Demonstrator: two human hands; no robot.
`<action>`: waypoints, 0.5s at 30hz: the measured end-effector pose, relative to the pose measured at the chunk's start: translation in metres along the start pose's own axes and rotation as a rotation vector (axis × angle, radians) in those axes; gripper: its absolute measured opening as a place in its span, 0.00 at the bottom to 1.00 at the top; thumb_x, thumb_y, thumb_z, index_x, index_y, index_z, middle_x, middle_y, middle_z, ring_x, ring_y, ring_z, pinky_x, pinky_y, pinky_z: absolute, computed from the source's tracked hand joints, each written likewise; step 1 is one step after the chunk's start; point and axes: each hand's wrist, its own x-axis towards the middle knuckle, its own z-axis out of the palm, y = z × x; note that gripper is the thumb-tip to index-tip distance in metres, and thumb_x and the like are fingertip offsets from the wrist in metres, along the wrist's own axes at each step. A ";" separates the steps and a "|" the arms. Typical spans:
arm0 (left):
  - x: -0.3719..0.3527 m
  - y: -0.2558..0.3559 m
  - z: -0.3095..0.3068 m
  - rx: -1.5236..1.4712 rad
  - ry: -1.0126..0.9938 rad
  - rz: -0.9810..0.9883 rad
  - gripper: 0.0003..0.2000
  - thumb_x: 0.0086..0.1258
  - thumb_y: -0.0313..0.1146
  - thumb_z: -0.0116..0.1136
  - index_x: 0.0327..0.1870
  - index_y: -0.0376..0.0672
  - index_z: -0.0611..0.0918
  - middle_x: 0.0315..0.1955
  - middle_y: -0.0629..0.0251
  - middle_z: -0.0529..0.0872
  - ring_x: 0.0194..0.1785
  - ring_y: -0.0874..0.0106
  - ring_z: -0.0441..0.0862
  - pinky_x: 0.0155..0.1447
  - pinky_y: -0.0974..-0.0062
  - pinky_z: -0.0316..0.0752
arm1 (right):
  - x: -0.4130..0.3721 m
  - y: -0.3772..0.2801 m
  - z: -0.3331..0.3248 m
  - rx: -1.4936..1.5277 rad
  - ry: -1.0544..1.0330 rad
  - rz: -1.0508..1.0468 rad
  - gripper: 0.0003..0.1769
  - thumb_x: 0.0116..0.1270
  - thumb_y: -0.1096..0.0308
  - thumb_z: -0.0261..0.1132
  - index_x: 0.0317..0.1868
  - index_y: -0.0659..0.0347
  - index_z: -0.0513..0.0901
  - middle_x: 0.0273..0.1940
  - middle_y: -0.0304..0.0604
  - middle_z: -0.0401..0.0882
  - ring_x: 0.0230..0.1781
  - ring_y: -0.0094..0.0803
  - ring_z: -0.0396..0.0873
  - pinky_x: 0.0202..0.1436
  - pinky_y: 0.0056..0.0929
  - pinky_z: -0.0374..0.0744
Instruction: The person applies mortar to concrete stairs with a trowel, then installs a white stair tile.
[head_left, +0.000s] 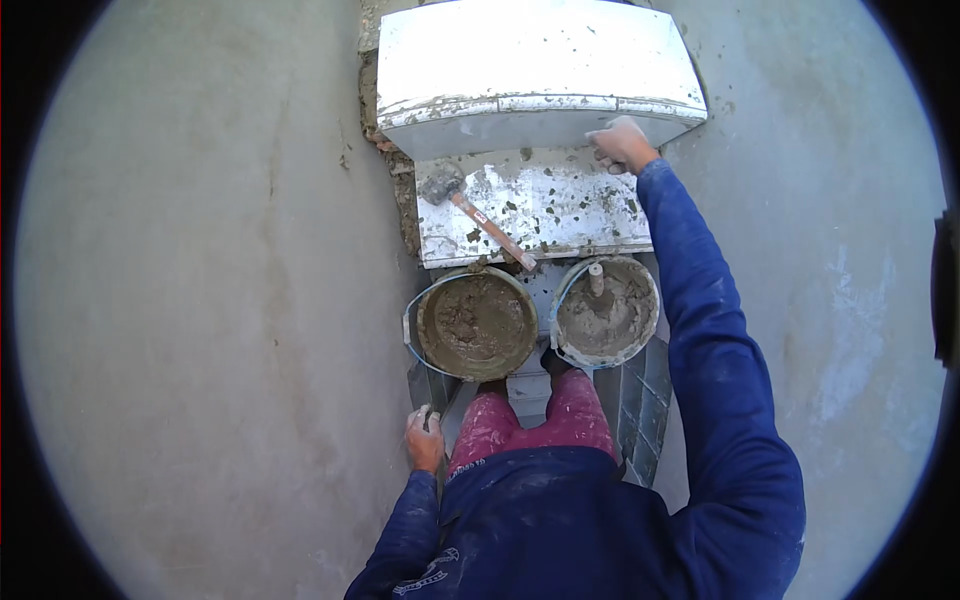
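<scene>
My right hand [622,145] reaches forward to the right end of the upper step's riser [480,133], its fingers curled together; whether they pinch something small is hidden. Low on the left, my left hand [425,440] is closed beside my thigh, with a small dark bit showing at the fingers that I cannot make out. On the lower tread [590,205], spattered with mortar, lies a mallet [485,222] with a grey, caked head and a wooden handle. The white upper tread [540,50] has mortar crumbs on it.
Two buckets stand before my feet: the left bucket [530,345] holds brown mortar, the right bucket [652,330] grey paste with a tool handle [597,278] sticking up. Plastered walls [200,250] rise on both sides. Rough mortar [405,205] edges the steps on the left.
</scene>
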 end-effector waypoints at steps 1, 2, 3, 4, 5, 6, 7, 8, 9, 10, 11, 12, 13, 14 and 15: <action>-0.005 -0.011 -0.002 0.009 -0.016 -0.010 0.15 0.68 0.32 0.60 0.51 0.32 0.85 0.49 0.46 0.85 0.55 0.51 0.81 0.63 0.61 0.74 | 0.001 0.003 -0.007 0.119 0.006 0.044 0.15 0.66 0.60 0.62 0.37 0.66 0.81 0.33 0.48 0.83 0.26 0.35 0.83 0.25 0.38 0.82; -0.008 -0.021 -0.001 0.015 -0.028 -0.022 0.15 0.68 0.32 0.60 0.52 0.32 0.85 0.49 0.46 0.85 0.55 0.51 0.82 0.63 0.61 0.74 | 0.003 0.001 -0.013 0.237 0.010 0.084 0.14 0.66 0.60 0.61 0.36 0.66 0.79 0.32 0.47 0.82 0.26 0.34 0.83 0.23 0.35 0.82; -0.007 -0.028 -0.002 0.023 -0.038 -0.032 0.16 0.68 0.32 0.60 0.52 0.32 0.85 0.49 0.46 0.85 0.55 0.51 0.82 0.63 0.61 0.74 | 0.006 -0.005 -0.015 0.357 0.014 0.121 0.13 0.67 0.61 0.59 0.36 0.66 0.78 0.32 0.47 0.82 0.26 0.32 0.83 0.22 0.32 0.82; -0.007 -0.034 -0.002 0.020 -0.050 -0.051 0.16 0.68 0.32 0.60 0.52 0.33 0.85 0.49 0.45 0.85 0.55 0.51 0.82 0.63 0.61 0.74 | 0.012 -0.014 -0.013 0.440 -0.006 0.144 0.13 0.67 0.62 0.59 0.38 0.66 0.77 0.32 0.47 0.81 0.26 0.33 0.83 0.23 0.32 0.82; -0.007 -0.038 -0.003 0.018 -0.064 -0.072 0.16 0.68 0.33 0.60 0.52 0.33 0.85 0.48 0.45 0.85 0.54 0.50 0.82 0.62 0.61 0.74 | 0.016 -0.025 -0.011 0.523 -0.025 0.168 0.13 0.67 0.63 0.59 0.40 0.66 0.76 0.32 0.48 0.81 0.26 0.34 0.83 0.24 0.31 0.83; -0.007 -0.040 -0.004 0.016 -0.078 -0.091 0.16 0.68 0.33 0.60 0.52 0.33 0.85 0.48 0.45 0.86 0.54 0.50 0.82 0.62 0.61 0.75 | 0.018 -0.034 -0.006 0.607 -0.044 0.194 0.12 0.67 0.64 0.58 0.41 0.66 0.76 0.32 0.48 0.81 0.26 0.35 0.82 0.24 0.31 0.83; -0.005 -0.043 -0.003 -0.005 -0.070 -0.111 0.16 0.68 0.33 0.60 0.52 0.34 0.85 0.48 0.45 0.86 0.54 0.50 0.82 0.62 0.61 0.75 | 0.017 -0.040 0.001 0.630 -0.059 0.203 0.12 0.67 0.64 0.58 0.43 0.66 0.75 0.34 0.48 0.81 0.27 0.35 0.82 0.25 0.31 0.84; -0.003 -0.045 -0.002 -0.026 -0.060 -0.129 0.16 0.68 0.33 0.60 0.52 0.34 0.85 0.48 0.45 0.86 0.54 0.50 0.82 0.62 0.61 0.75 | 0.014 -0.051 0.012 0.654 -0.075 0.211 0.12 0.67 0.65 0.58 0.45 0.65 0.74 0.35 0.49 0.81 0.29 0.35 0.82 0.26 0.32 0.84; -0.001 -0.048 0.000 -0.048 -0.048 -0.148 0.16 0.68 0.34 0.61 0.52 0.35 0.86 0.48 0.45 0.86 0.54 0.50 0.82 0.62 0.61 0.75 | 0.011 -0.063 0.024 0.677 -0.091 0.218 0.13 0.67 0.66 0.58 0.47 0.64 0.72 0.37 0.49 0.81 0.30 0.36 0.82 0.27 0.32 0.85; 0.002 -0.049 0.003 -0.070 -0.051 -0.168 0.16 0.68 0.34 0.61 0.52 0.35 0.86 0.48 0.45 0.86 0.54 0.50 0.82 0.62 0.61 0.75 | 0.010 -0.077 0.034 0.698 -0.106 0.220 0.13 0.67 0.67 0.59 0.48 0.64 0.71 0.39 0.49 0.80 0.31 0.36 0.82 0.28 0.32 0.85; 0.003 -0.048 0.005 -0.091 -0.055 -0.188 0.16 0.68 0.35 0.61 0.53 0.36 0.86 0.49 0.45 0.86 0.55 0.50 0.82 0.63 0.61 0.75 | 0.011 -0.086 0.048 0.680 -0.165 0.217 0.15 0.67 0.66 0.58 0.51 0.64 0.71 0.43 0.51 0.80 0.36 0.39 0.82 0.33 0.34 0.86; 0.005 -0.044 0.006 -0.113 -0.061 -0.208 0.17 0.68 0.36 0.61 0.53 0.36 0.86 0.49 0.45 0.86 0.55 0.50 0.82 0.63 0.61 0.74 | 0.006 -0.099 0.067 0.690 -0.177 0.203 0.16 0.68 0.66 0.58 0.52 0.64 0.72 0.45 0.52 0.79 0.38 0.40 0.81 0.36 0.35 0.86; 0.008 -0.041 0.007 -0.109 -0.082 -0.202 0.17 0.68 0.36 0.61 0.53 0.36 0.86 0.50 0.45 0.86 0.56 0.50 0.82 0.64 0.61 0.74 | 0.002 -0.113 0.088 0.698 -0.188 0.187 0.16 0.68 0.65 0.58 0.53 0.64 0.72 0.47 0.52 0.79 0.40 0.40 0.81 0.39 0.36 0.86; 0.009 -0.035 0.006 -0.105 -0.102 -0.199 0.17 0.68 0.37 0.61 0.53 0.37 0.86 0.51 0.45 0.86 0.57 0.50 0.82 0.64 0.61 0.74 | -0.011 -0.131 0.110 0.712 -0.207 0.163 0.17 0.70 0.65 0.58 0.54 0.64 0.72 0.49 0.54 0.78 0.43 0.41 0.79 0.43 0.38 0.85; 0.011 -0.031 0.003 -0.096 -0.122 -0.193 0.18 0.68 0.38 0.61 0.54 0.37 0.86 0.52 0.45 0.86 0.57 0.51 0.82 0.65 0.61 0.73 | -0.019 -0.151 0.132 0.703 -0.229 0.178 0.18 0.71 0.66 0.57 0.57 0.66 0.73 0.48 0.56 0.79 0.43 0.41 0.80 0.42 0.39 0.86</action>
